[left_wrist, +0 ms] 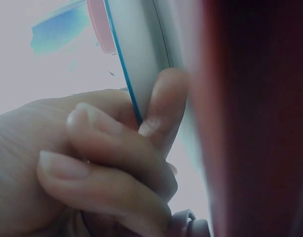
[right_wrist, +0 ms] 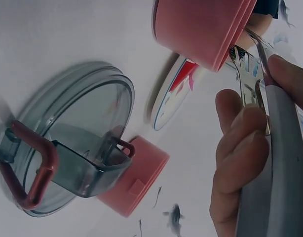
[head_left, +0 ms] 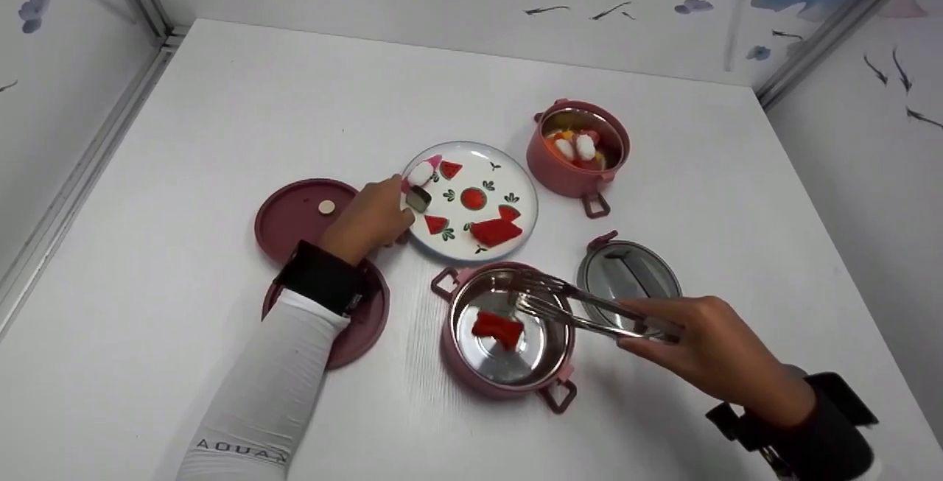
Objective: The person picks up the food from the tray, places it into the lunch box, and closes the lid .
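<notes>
My left hand (head_left: 376, 216) grips the left rim of a white plate (head_left: 468, 160) with a watermelon print; in the left wrist view, the fingers (left_wrist: 164, 108) curl at its blue edge. On the plate lie a red piece (head_left: 495, 233), a pink-and-white piece (head_left: 421, 173) and a dark grey-topped piece (head_left: 418, 199). Metal tongs (head_left: 589, 311) are held in my right hand (head_left: 718, 348), their tips over the near pink pot (head_left: 453, 352). Inside that pot a red piece (head_left: 497, 329) shows below the tips. The right wrist view shows the tongs' slotted end (right_wrist: 249, 74) beside the pot's wall.
A second pink pot (head_left: 552, 168) with several colourful food pieces stands behind the plate's right side. Right of the near pot lies a clear grey lid (head_left: 626, 275) with a pink clip. Two dark red round pieces (head_left: 295, 219) lie under my left forearm. White panels enclose the table.
</notes>
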The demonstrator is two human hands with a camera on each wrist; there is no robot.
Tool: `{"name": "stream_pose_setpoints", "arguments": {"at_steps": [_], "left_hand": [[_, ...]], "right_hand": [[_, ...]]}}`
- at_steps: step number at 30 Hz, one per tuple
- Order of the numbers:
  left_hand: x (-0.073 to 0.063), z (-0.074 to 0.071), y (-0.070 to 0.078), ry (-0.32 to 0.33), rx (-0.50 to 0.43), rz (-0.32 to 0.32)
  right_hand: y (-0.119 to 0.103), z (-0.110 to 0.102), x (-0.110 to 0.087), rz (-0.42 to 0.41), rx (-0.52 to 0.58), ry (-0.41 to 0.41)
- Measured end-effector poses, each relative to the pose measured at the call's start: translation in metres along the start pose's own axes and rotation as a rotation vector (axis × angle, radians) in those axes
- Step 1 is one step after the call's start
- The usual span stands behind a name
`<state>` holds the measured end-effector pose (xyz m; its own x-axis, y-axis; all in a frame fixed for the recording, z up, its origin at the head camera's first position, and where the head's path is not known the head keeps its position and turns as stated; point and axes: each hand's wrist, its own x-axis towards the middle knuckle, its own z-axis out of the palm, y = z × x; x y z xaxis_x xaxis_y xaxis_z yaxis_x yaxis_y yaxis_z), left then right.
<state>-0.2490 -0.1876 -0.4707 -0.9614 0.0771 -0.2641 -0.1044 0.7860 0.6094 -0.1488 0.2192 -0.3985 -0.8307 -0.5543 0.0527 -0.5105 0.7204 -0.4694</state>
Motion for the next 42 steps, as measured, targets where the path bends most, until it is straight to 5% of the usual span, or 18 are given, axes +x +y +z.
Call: {"name": "stream_pose_setpoints", "arguments": {"at_steps": [7,14,19,27,42], "left_hand": [[-0.004,0.002,-0.004,0.01,0.001,0.012],[-0.001,0.0,-0.001,0.019,-0.006,0.035],[0.001,-0.003,0.002,0.014,0.008,0.036],[0.0,0.001,-0.001,-0.01,-0.01,-0.01],[-0.001,0.0,0.0,-0.011,-0.015,0.001]], "right_hand": [[0.008,-0.001,0.038,-0.048,-0.125,0.048],[0.017,-0.004,0.093,-0.006,-0.208,-0.089],[0.022,-0.006,0.115,0.005,-0.218,-0.157],[0.025,0.01,0.125,0.04,-0.164,-0.216],[0.032,0.014,0.118,-0.011,-0.085,-0.104]]}}
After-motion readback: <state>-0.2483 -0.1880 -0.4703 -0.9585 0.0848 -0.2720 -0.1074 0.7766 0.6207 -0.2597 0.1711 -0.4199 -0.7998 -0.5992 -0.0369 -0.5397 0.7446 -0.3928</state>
